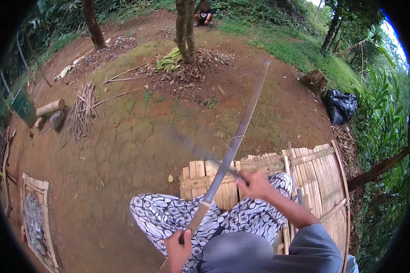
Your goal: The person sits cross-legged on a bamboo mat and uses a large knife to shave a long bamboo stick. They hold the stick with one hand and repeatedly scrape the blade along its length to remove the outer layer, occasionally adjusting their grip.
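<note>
My left hand [178, 248], low in the view, is closed round the lower end of a long, slightly curved strip that looks like split bamboo [234, 144]. Its lower part is tan and the rest dark grey-brown, with joint-like marks. It slants up and away to the right over my lap. My right hand [256, 184] grips a long knife [209, 157], whose blade is smeared by motion and crosses the strip near its middle. Whether the blade touches the strip I cannot tell. My crossed legs in patterned trousers [157, 214] lie beneath.
I sit on a bamboo-slat platform [321, 189]. Ahead stands a tree trunk [184, 32] amid dry leaves, with a person [203, 13] crouching behind. A stick pile [81, 111] and a log [50, 108] lie left; a stump [313, 80] and black bag [341, 107] stand right. A framed ash bed [45, 184] is at lower left.
</note>
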The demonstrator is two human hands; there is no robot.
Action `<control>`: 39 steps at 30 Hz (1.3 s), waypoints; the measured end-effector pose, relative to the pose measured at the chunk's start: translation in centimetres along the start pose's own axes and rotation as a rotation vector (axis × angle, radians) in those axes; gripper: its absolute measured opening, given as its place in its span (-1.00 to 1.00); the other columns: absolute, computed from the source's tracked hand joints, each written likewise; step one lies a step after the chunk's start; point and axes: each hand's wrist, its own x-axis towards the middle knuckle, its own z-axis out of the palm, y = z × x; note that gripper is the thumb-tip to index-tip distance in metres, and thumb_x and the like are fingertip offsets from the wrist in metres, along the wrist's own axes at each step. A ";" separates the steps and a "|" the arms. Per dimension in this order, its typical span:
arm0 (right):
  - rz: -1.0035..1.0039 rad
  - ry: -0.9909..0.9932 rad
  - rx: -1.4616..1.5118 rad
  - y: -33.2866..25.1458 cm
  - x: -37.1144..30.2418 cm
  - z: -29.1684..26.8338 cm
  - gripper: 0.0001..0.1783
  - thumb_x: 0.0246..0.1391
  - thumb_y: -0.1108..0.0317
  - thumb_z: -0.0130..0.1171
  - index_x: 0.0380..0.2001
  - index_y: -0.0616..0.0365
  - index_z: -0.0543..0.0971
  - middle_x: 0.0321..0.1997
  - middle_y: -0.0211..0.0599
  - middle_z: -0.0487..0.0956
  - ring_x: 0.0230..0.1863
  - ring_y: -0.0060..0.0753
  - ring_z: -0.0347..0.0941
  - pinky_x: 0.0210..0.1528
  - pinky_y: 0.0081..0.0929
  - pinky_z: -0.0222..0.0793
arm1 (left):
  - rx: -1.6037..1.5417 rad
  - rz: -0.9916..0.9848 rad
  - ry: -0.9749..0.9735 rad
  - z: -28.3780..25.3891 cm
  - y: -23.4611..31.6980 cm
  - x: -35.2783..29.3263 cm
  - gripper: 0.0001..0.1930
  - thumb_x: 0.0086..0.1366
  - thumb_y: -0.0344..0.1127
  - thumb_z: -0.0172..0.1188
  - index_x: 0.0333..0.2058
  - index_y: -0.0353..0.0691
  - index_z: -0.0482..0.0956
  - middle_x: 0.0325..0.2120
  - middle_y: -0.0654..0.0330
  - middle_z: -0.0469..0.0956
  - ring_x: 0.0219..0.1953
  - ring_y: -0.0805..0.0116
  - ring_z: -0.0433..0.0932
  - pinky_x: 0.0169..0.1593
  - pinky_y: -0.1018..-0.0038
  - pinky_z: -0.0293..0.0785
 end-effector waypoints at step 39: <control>0.314 0.410 1.217 12.7 7.4 8.4 -0.53 0.30 0.02 -0.06 -0.52 0.19 0.41 -0.72 -0.49 0.33 -0.74 -0.68 0.21 -0.70 -0.61 0.09 | 0.342 -0.137 -0.053 0.3 -5.3 -4.3 -0.59 0.36 -0.05 0.01 -0.32 -0.34 0.61 -0.65 -0.10 0.52 -0.62 0.07 0.47 -0.49 0.17 0.36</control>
